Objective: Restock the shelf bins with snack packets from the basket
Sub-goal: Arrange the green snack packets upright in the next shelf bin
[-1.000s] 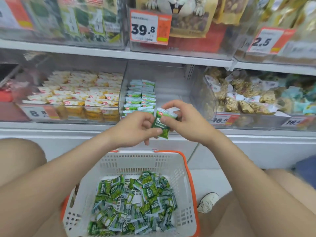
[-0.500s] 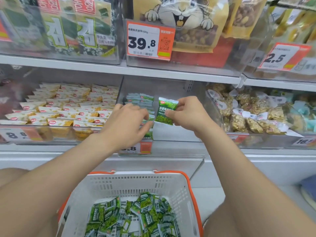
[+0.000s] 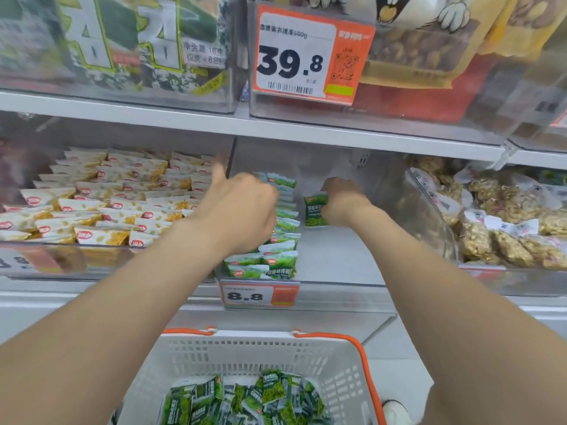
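right hand [image 3: 340, 200] pinches a green packet [image 3: 315, 210] upright, likely for a new row – left hand [image 3: 242, 207] braces the standing row [image 3: 283, 237], grip hidden

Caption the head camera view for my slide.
Right hand holds a green packet inside the middle bin; left hand is at the packet row beside it.

I'm seeing the left arm [image 3: 122, 305] and right arm [image 3: 448, 289] both showing bare to the frame edge, left hand [image 3: 242, 207] and right hand [image 3: 345, 205] uncovered too; a white shoe [image 3: 395, 410] is peeking in bottom right.
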`<state>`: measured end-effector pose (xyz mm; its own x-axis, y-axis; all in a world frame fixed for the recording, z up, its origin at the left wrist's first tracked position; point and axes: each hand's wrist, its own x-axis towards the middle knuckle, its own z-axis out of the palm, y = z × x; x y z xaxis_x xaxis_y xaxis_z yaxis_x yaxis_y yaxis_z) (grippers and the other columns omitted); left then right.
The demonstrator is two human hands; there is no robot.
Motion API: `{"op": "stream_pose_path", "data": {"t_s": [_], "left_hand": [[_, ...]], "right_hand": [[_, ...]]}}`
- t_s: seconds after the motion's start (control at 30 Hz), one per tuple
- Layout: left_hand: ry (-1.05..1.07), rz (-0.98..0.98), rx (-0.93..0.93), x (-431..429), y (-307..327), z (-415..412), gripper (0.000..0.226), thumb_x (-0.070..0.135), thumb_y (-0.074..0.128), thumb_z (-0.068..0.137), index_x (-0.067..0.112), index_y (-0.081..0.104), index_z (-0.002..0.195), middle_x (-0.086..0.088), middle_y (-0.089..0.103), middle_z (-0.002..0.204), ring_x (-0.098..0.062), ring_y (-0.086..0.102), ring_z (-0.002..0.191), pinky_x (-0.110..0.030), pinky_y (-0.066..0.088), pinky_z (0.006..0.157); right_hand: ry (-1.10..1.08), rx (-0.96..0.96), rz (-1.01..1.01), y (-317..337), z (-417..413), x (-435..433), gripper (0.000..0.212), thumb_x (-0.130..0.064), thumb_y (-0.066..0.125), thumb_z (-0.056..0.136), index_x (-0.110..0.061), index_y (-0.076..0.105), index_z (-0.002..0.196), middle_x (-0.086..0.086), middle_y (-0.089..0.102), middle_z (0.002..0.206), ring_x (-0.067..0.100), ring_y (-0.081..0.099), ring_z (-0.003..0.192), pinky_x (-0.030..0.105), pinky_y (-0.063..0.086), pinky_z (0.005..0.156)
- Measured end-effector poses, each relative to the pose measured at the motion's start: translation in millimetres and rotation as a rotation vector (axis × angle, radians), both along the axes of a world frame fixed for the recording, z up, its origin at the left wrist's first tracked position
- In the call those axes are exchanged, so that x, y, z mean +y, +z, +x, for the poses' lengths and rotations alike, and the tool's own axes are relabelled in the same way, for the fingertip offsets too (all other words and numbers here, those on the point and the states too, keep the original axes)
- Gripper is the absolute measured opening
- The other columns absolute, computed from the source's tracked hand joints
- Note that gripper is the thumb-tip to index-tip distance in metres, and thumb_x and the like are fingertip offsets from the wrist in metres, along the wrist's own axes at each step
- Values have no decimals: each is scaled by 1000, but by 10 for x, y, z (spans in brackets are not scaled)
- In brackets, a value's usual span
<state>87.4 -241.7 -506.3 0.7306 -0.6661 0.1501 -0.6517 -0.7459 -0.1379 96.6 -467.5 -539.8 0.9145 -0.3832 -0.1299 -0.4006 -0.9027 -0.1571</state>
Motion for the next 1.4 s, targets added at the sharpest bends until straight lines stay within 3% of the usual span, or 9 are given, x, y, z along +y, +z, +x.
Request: {"op": "stream_pose_path", "data": {"t_s": [0.1, 0.17, 0.27, 0.57, 0.83, 1.0, 1.2, 1.3, 1.4], "left_hand": [[4, 103, -59, -35, -66, 5, 24, 31, 45, 100, 24, 59, 83, 1, 60, 78, -26, 56, 96, -74, 11, 115], [15, 167, -91, -38, -97, 15, 25, 34, 44, 101, 25, 58, 83, 2, 62, 81, -26, 56, 97, -74, 6, 116], [15, 222, -93, -41, -136, 32, 25, 37, 44, 101, 27, 60, 86, 5, 64, 82, -23, 61, 85, -69, 18, 114], [-8, 222, -68, -7, -142, 30, 24, 41, 41, 101, 28, 58, 90, 6, 63, 84, -21, 63, 80, -61, 19, 117], [-16, 214, -61, 9, -137, 26, 25, 41, 41, 101, 28, 60, 93, 7, 65, 86, -20, 64, 81, -60, 21, 116], [-14, 212, -55, 15, -134, 17, 24, 41, 41, 102, 28, 59, 92, 7, 64, 86, -20, 63, 80, -62, 20, 117], [-10, 207, -46, 6, -128, 21, 25, 41, 41, 101, 28, 59, 92, 7, 64, 86, -20, 64, 82, -62, 19, 118], [-9, 205, -52, 6, -133, 21, 25, 41, 41, 101, 28, 60, 91, 7, 64, 84, -20, 63, 80, -62, 19, 118], [-5, 215, -47, 8, -136, 23, 26, 42, 40, 101, 29, 60, 93, 7, 64, 86, -20, 64, 80, -62, 20, 117]], "right_hand": [[6, 9, -52, -95, 90, 52, 35, -5, 63, 90, -8, 51, 122, 17, 56, 121, 33, 54, 90, 32, 43, 68], [-20, -14, -50, -164, 138, 59, 34, -7, 65, 90, -8, 51, 121, 18, 55, 122, 37, 60, 100, 32, 44, 70], [-64, -105, -20, -197, 227, 25, 39, -6, 66, 91, -7, 52, 127, 19, 57, 123, 38, 61, 109, 31, 44, 71], [38, -358, -84, -241, 340, 31, 56, 0, 47, 93, -22, 28, 141, 16, 54, 89, 38, 55, 76, 39, 46, 63], [87, -344, -166, -216, 277, 47, 33, -30, 59, 100, -20, 49, 130, 14, 63, 100, 38, 63, 89, 37, 45, 67], [-3, -324, -199, -241, 336, -19, 15, -17, 61, 98, -17, 62, 112, 13, 68, 106, 37, 66, 94, 33, 38, 66], [102, -374, -211, -256, 357, 71, 36, -5, 55, 96, -16, 45, 129, 17, 61, 91, 38, 55, 73, 37, 41, 61], [150, -357, -197, -274, 368, 80, 16, -14, 53, 99, -18, 62, 112, 17, 66, 98, 41, 62, 85, 36, 46, 65], [128, -347, -68, -294, 380, 78, 19, -23, 54, 99, -24, 72, 106, 13, 69, 102, 39, 61, 100, 37, 52, 72]]}}
